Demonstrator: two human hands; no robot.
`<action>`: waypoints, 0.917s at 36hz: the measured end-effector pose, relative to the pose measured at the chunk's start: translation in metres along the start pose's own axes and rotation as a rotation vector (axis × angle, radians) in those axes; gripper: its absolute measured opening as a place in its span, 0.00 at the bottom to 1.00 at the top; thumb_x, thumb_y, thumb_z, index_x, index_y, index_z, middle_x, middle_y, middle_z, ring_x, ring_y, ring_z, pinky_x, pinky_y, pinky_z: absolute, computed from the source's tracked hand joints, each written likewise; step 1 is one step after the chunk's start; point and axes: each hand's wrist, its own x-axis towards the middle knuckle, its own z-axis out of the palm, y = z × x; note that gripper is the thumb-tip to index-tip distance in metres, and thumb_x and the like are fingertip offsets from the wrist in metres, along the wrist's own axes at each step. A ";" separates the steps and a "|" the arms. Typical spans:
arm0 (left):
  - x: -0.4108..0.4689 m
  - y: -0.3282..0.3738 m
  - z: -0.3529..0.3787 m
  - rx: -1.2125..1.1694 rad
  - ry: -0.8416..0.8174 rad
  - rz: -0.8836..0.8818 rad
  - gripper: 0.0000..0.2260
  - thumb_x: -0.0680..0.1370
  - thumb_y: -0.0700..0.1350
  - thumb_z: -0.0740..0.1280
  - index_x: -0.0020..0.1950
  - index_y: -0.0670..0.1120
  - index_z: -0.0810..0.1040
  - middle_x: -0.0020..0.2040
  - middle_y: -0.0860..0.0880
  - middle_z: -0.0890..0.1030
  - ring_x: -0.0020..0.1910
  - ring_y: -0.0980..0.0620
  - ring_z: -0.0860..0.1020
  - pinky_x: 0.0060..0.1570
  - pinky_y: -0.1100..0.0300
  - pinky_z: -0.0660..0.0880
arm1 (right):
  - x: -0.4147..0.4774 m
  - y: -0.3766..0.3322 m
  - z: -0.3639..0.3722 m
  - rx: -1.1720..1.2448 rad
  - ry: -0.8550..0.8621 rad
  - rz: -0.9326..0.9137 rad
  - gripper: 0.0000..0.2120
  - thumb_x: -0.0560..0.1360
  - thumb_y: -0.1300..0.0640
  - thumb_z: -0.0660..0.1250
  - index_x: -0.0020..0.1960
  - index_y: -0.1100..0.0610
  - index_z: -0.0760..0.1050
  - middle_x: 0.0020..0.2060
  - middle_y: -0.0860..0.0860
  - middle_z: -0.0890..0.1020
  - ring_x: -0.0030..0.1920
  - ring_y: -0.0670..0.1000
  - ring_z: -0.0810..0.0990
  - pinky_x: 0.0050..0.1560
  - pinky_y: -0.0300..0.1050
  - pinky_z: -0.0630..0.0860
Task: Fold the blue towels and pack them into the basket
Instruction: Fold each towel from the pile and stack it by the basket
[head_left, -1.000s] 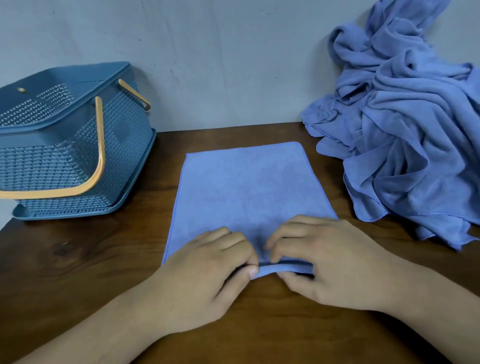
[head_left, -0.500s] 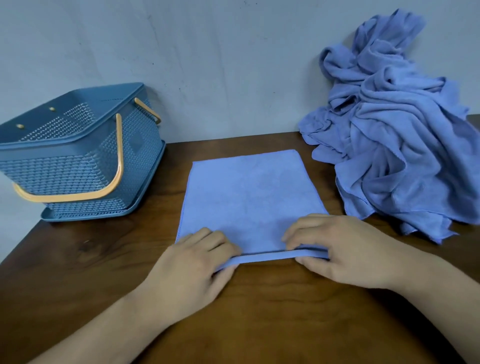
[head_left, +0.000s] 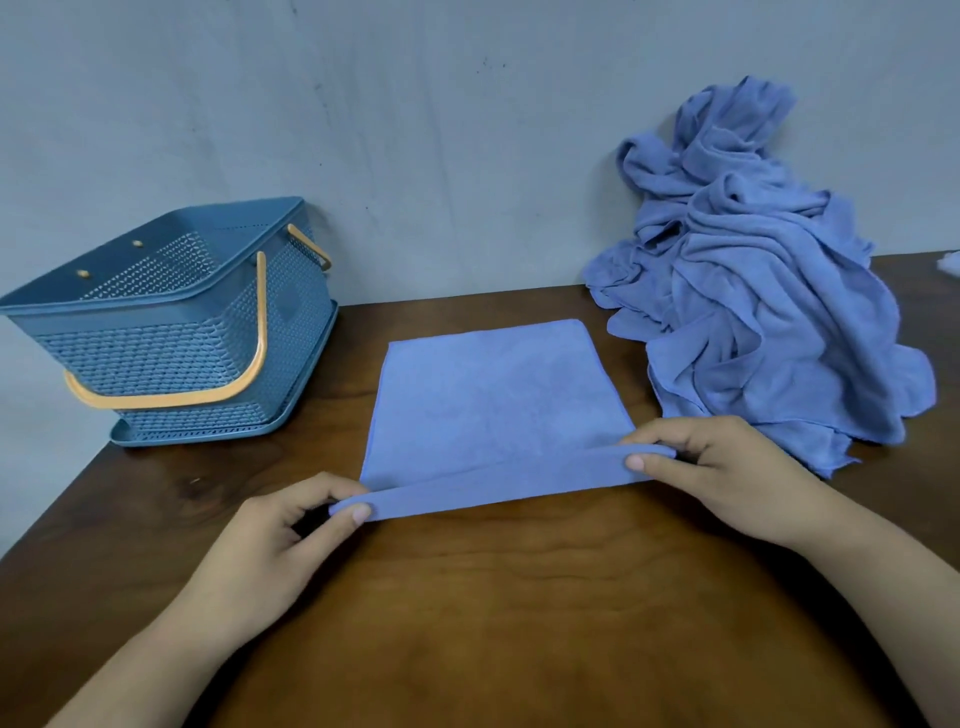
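Note:
A blue towel (head_left: 493, 400) lies flat on the brown wooden table (head_left: 519, 597), folded into a tall rectangle. My left hand (head_left: 275, 540) pinches its near left corner, thumb on top. My right hand (head_left: 727, 478) pinches the near right corner. The near edge is lifted a little off the table between the two hands. A blue plastic basket (head_left: 171, 332) with orange handles stands at the far left on a tray-like base, its inside mostly hidden. A heap of crumpled blue towels (head_left: 758, 291) is piled at the far right against the wall.
A grey wall (head_left: 441, 130) closes off the back of the table. The table's left edge runs diagonally just below the basket. Bare wood shows in front of the towel and between the towel and the basket.
My hands have slid apart from the middle of the towel's near edge to its two corners, and the edge has risen off the table. The view has pulled back.

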 end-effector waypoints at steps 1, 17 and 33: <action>0.000 -0.001 0.000 -0.024 0.000 -0.003 0.08 0.84 0.56 0.71 0.59 0.55 0.85 0.53 0.55 0.87 0.50 0.58 0.85 0.51 0.66 0.78 | 0.000 0.001 -0.001 0.040 0.005 0.003 0.10 0.82 0.43 0.69 0.60 0.42 0.85 0.52 0.46 0.87 0.52 0.49 0.86 0.57 0.53 0.80; 0.028 0.011 -0.009 -0.330 0.101 0.004 0.11 0.82 0.49 0.73 0.65 0.54 0.83 0.50 0.51 0.88 0.50 0.58 0.84 0.52 0.70 0.76 | 0.014 -0.007 -0.009 0.442 0.058 0.109 0.15 0.82 0.47 0.70 0.66 0.48 0.83 0.60 0.51 0.87 0.65 0.52 0.84 0.70 0.53 0.78; 0.195 -0.033 0.022 -0.257 0.243 -0.280 0.15 0.84 0.56 0.68 0.69 0.56 0.72 0.54 0.56 0.84 0.56 0.56 0.83 0.53 0.58 0.74 | 0.159 0.012 0.004 0.217 0.382 0.355 0.17 0.84 0.46 0.65 0.72 0.41 0.70 0.51 0.47 0.81 0.48 0.43 0.79 0.45 0.39 0.72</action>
